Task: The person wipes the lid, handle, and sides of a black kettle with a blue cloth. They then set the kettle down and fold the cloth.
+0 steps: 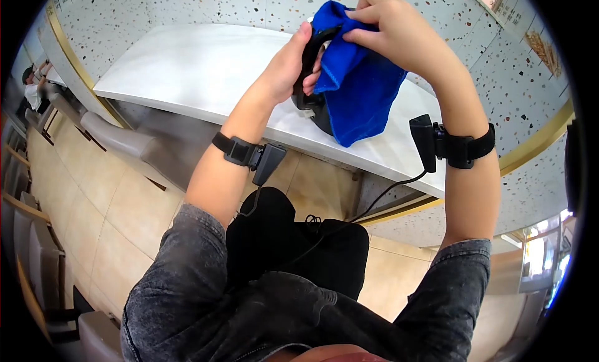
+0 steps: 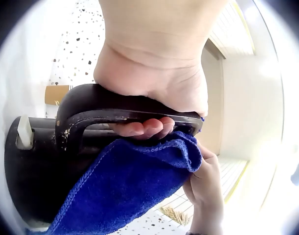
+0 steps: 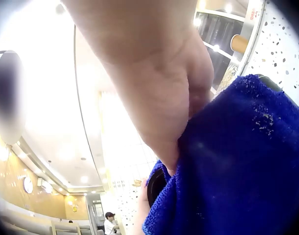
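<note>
1. Nearest the head camera: faded dark-grey cloth shirt (image 1: pixel 181 268), lower frame.
2. Black kettle-like plastic vessel with a long loop handle (image 2: pixel 34 169): held over the near edge of the table, just right of the left hand (image 1: pixel 290 62). Base contact with the tabletop can't be told.
3. Key relation: handle is turned to the left hand, body is set to its right. Long axis is pointed from the near table edge up towards the wall in the head view; handle is run roughly along it.
4. Left hand is wrapped round the handle, so is nearer the vessel. Right hand (image 1: pixel 399 25) is placed at the upper end, the blue plush cloth (image 1: pixel 365 81) being pinched between thumb and fingers; the cloth is draped down the body.
5. View differences: white tab (image 2: pixel 25 132) and worn flecks on the handle are shown closely by the left wrist view; pale specks on the cloth are picked up only by the right wrist view. Most of the body is hidden by cloth in the head view.
6. Outward: glossy white table (image 1: pixel 193 56), speckled terrazzo wall (image 1: pixel 212 6) behind, grey padded seat (image 1: pixel 118 134) at left.
</note>
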The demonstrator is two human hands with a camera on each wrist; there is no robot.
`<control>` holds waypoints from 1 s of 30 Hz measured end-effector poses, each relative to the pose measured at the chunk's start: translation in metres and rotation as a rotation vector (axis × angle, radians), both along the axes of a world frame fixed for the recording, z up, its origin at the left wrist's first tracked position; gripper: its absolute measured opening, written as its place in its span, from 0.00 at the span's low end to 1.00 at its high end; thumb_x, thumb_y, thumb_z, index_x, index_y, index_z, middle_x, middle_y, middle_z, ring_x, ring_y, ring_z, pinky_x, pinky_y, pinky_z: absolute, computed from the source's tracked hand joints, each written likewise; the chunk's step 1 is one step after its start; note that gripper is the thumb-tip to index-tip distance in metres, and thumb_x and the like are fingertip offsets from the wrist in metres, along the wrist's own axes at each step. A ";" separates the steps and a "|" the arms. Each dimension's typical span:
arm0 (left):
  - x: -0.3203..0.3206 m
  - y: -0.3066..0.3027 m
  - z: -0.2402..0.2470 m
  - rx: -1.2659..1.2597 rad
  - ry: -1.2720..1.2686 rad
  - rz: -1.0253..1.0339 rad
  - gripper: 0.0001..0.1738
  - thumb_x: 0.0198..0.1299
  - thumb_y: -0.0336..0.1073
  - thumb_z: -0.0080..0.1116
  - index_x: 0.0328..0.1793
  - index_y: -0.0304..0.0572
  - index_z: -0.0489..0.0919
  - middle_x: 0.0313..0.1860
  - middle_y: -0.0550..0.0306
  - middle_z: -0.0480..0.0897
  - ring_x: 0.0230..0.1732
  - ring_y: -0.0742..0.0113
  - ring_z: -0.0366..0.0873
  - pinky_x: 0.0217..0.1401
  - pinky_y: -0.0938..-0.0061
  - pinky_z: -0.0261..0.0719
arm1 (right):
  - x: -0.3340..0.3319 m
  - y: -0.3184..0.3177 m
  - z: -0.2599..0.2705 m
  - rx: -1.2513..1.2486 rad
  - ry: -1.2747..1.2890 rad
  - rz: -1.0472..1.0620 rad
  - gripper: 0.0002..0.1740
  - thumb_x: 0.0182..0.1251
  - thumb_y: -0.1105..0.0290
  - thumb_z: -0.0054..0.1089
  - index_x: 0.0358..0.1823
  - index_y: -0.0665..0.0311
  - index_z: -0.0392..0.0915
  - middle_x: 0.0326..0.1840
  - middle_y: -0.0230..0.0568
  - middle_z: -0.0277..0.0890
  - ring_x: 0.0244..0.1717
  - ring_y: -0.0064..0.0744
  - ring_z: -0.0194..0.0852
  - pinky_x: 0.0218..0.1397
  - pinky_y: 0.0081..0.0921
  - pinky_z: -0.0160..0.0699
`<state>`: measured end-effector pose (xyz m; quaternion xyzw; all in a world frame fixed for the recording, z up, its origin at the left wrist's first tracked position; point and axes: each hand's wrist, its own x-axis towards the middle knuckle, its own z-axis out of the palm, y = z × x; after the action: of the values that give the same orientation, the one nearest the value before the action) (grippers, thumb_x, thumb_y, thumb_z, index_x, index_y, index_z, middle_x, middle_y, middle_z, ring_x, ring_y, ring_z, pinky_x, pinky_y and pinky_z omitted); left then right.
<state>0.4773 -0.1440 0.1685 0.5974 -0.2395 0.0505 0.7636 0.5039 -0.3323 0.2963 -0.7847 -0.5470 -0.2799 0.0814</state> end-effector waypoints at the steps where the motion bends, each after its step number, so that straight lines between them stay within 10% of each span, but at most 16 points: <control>1: 0.001 0.001 -0.001 -0.018 -0.007 -0.009 0.40 0.70 0.71 0.25 0.20 0.46 0.66 0.09 0.62 0.65 0.10 0.73 0.63 0.14 0.79 0.63 | 0.000 0.001 0.001 -0.007 -0.003 -0.001 0.17 0.57 0.63 0.67 0.40 0.71 0.85 0.37 0.48 0.76 0.42 0.49 0.76 0.46 0.35 0.75; 7: 0.002 0.000 -0.004 -0.021 -0.012 0.058 0.41 0.70 0.70 0.29 0.16 0.46 0.67 0.08 0.62 0.67 0.10 0.72 0.64 0.15 0.78 0.64 | 0.002 -0.003 -0.002 0.065 0.190 -0.032 0.14 0.60 0.69 0.60 0.42 0.71 0.83 0.38 0.48 0.77 0.41 0.48 0.77 0.45 0.34 0.74; 12: -0.003 0.000 -0.002 -0.075 -0.009 0.086 0.39 0.70 0.69 0.34 0.18 0.45 0.69 0.08 0.62 0.67 0.11 0.72 0.63 0.18 0.77 0.64 | 0.020 -0.049 -0.023 0.880 0.480 0.091 0.17 0.71 0.62 0.59 0.50 0.70 0.81 0.39 0.31 0.80 0.36 0.18 0.72 0.41 0.17 0.70; 14: -0.006 0.000 -0.002 -0.014 -0.014 0.114 0.39 0.69 0.69 0.35 0.19 0.45 0.68 0.08 0.62 0.66 0.11 0.73 0.63 0.18 0.78 0.63 | 0.021 -0.068 -0.018 1.409 0.593 0.075 0.18 0.74 0.62 0.56 0.54 0.69 0.79 0.44 0.37 0.81 0.41 0.26 0.77 0.46 0.22 0.75; 18: -0.006 -0.002 -0.003 -0.008 -0.024 0.107 0.40 0.69 0.73 0.31 0.21 0.46 0.65 0.08 0.62 0.63 0.09 0.72 0.60 0.16 0.77 0.62 | 0.022 -0.096 -0.004 1.675 0.742 0.547 0.19 0.77 0.62 0.44 0.57 0.68 0.75 0.52 0.47 0.79 0.51 0.41 0.79 0.56 0.37 0.79; 19: -0.006 -0.002 -0.002 -0.003 -0.023 0.107 0.40 0.69 0.73 0.31 0.21 0.46 0.65 0.08 0.62 0.63 0.09 0.72 0.60 0.16 0.77 0.62 | 0.029 -0.113 -0.004 1.151 0.998 1.028 0.21 0.77 0.62 0.42 0.61 0.68 0.72 0.53 0.48 0.79 0.52 0.41 0.78 0.61 0.36 0.76; 20: -0.006 -0.003 -0.002 -0.004 -0.012 0.116 0.40 0.69 0.72 0.30 0.21 0.46 0.65 0.08 0.62 0.63 0.09 0.72 0.60 0.16 0.77 0.62 | 0.046 -0.117 -0.009 1.154 0.997 1.029 0.21 0.77 0.62 0.42 0.61 0.68 0.72 0.53 0.48 0.79 0.52 0.41 0.78 0.61 0.36 0.76; 22: -0.007 -0.004 -0.001 -0.007 -0.004 0.125 0.39 0.69 0.72 0.30 0.21 0.45 0.65 0.08 0.62 0.63 0.10 0.72 0.60 0.16 0.78 0.62 | 0.046 -0.082 -0.015 1.373 0.301 0.294 0.23 0.77 0.61 0.42 0.63 0.69 0.71 0.54 0.48 0.78 0.53 0.41 0.77 0.64 0.34 0.73; 24: -0.010 -0.004 0.001 0.017 -0.017 0.170 0.39 0.70 0.71 0.29 0.21 0.45 0.65 0.08 0.62 0.63 0.10 0.71 0.61 0.16 0.78 0.62 | 0.018 -0.044 -0.016 1.282 0.685 0.485 0.23 0.76 0.61 0.46 0.58 0.73 0.74 0.58 0.49 0.77 0.58 0.43 0.74 0.65 0.33 0.70; 25: -0.009 -0.003 0.001 0.018 -0.014 0.168 0.39 0.70 0.71 0.29 0.21 0.45 0.65 0.08 0.62 0.63 0.10 0.71 0.61 0.16 0.78 0.62 | 0.004 -0.025 -0.018 1.155 0.668 0.121 0.22 0.76 0.62 0.45 0.57 0.73 0.75 0.56 0.47 0.79 0.58 0.43 0.76 0.64 0.30 0.71; 26: -0.008 -0.003 0.000 0.022 -0.013 0.172 0.39 0.71 0.70 0.28 0.21 0.45 0.66 0.08 0.62 0.64 0.10 0.71 0.61 0.16 0.78 0.62 | -0.008 -0.004 -0.026 0.764 0.171 -0.055 0.22 0.75 0.55 0.48 0.53 0.68 0.79 0.53 0.51 0.81 0.53 0.49 0.78 0.59 0.36 0.74; 30: -0.002 -0.003 -0.005 -0.015 -0.036 0.170 0.38 0.72 0.68 0.28 0.23 0.44 0.67 0.09 0.62 0.65 0.10 0.72 0.62 0.16 0.78 0.62 | -0.016 0.022 -0.049 0.338 -0.167 -0.270 0.18 0.69 0.55 0.56 0.49 0.60 0.82 0.48 0.43 0.83 0.47 0.47 0.81 0.48 0.34 0.81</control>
<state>0.4751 -0.1472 0.1639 0.6090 -0.2013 0.1275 0.7565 0.4877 -0.3099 0.2478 -0.7999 -0.3874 -0.4401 0.1280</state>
